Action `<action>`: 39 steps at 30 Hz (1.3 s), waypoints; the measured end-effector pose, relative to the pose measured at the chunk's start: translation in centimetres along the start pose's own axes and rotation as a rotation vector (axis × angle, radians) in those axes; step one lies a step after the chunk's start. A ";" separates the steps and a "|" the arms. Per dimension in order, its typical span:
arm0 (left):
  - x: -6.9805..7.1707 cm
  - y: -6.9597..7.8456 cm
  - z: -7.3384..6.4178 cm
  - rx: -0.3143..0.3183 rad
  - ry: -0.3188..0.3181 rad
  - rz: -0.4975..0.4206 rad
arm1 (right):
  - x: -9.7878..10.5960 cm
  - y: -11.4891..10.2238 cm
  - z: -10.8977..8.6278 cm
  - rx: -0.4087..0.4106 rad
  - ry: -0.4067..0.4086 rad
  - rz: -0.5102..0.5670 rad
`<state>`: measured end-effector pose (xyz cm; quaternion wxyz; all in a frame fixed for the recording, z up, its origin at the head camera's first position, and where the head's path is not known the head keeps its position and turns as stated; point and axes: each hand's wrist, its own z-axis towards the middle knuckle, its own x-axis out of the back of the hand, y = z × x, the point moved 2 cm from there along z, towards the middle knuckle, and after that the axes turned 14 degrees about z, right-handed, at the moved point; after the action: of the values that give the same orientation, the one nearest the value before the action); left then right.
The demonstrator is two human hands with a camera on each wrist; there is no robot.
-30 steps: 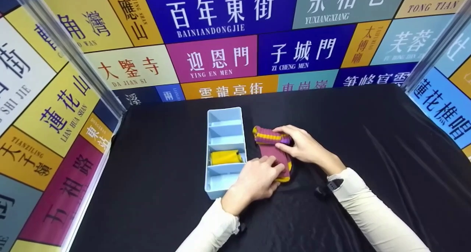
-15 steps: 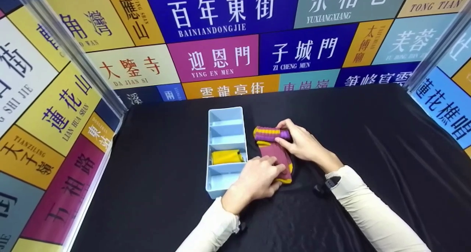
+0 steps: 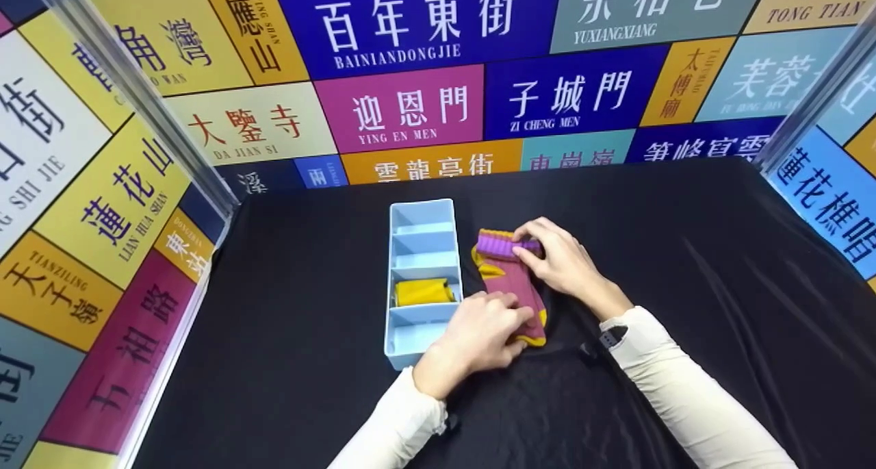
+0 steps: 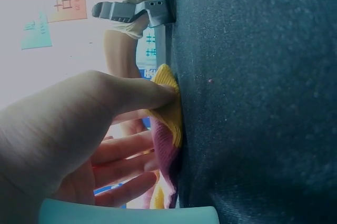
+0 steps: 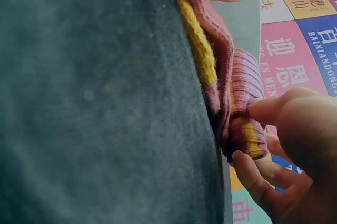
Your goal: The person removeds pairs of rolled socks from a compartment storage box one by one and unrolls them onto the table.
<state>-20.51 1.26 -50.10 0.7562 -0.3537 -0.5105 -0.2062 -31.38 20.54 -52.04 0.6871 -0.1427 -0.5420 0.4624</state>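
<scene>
A mauve sock (image 3: pixel 510 284) with yellow heel and toe lies on the black cloth, its purple ribbed cuff (image 3: pixel 498 244) folded over at the far end. My right hand (image 3: pixel 564 260) pinches this cuff between thumb and fingertips; the right wrist view shows the ribbed roll (image 5: pixel 246 98) between them. At the near end my left hand (image 3: pixel 479 328) rests on the sock. In the left wrist view its thumb presses the yellow toe (image 4: pixel 169 111), while the other fingers reach fairly straight onto the mauve fabric. The left hand covers part of the foot.
Just left of the sock stands a light blue divided box (image 3: pixel 387 284); a rolled yellow cloth item (image 3: pixel 423 292) sits in its second compartment from the front. Behind the black table (image 3: pixel 287 305) rise panels printed with street names (image 3: pixel 404 106), with clear uprights at both corners.
The right hand has turned the roll away from me, so the sock lies longer and more of its heel and purple cuff shows. The left hand has stayed on the toe end.
</scene>
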 end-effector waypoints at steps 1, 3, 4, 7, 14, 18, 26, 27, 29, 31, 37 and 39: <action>0.0 0.0 0.0 -0.001 -0.002 -0.001 | 0.0 0.1 0.0 0.001 -0.006 0.001; 0.0 0.0 0.0 -0.002 -0.005 0.001 | -0.1 0.1 0.1 -0.008 -0.019 0.011; 0.0 0.0 0.0 -0.003 -0.005 0.002 | -0.1 0.1 0.2 -0.013 -0.026 0.018; 0.0 0.0 -0.1 -0.004 0.003 0.004 | -0.1 0.2 0.4 -0.018 -0.050 0.030; 0.0 0.1 -0.2 0.015 0.050 -0.042 | 0.0 0.6 1.1 0.030 -0.036 0.032; 0.0 0.1 -0.1 0.004 0.047 -0.040 | 0.0 1.0 1.3 0.060 0.012 0.028; 0.1 0.0 -0.1 -0.009 0.021 -0.029 | 0.2 1.4 1.3 0.064 0.032 0.072; 0.1 0.0 -0.1 -0.009 0.020 -0.029 | 0.2 1.4 1.3 0.051 0.026 0.075; 0.1 -0.1 -0.1 -0.009 0.017 -0.027 | 0.3 1.5 1.4 0.023 0.008 0.063; 0.1 -0.1 -0.1 -0.009 0.011 -0.027 | 0.3 1.6 1.5 0.005 -0.008 0.036; 0.1 -0.1 -0.1 -0.010 0.005 -0.032 | 0.5 1.8 1.8 -0.008 0.011 -0.026; 0.0 -0.1 -0.1 -0.012 0.003 -0.033 | 0.6 2.0 2.0 0.001 0.032 -0.018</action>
<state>-20.49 1.11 -50.04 0.7514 -0.3494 -0.5137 -0.2222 -34.07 21.46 -52.32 0.7000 -0.1449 -0.5317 0.4542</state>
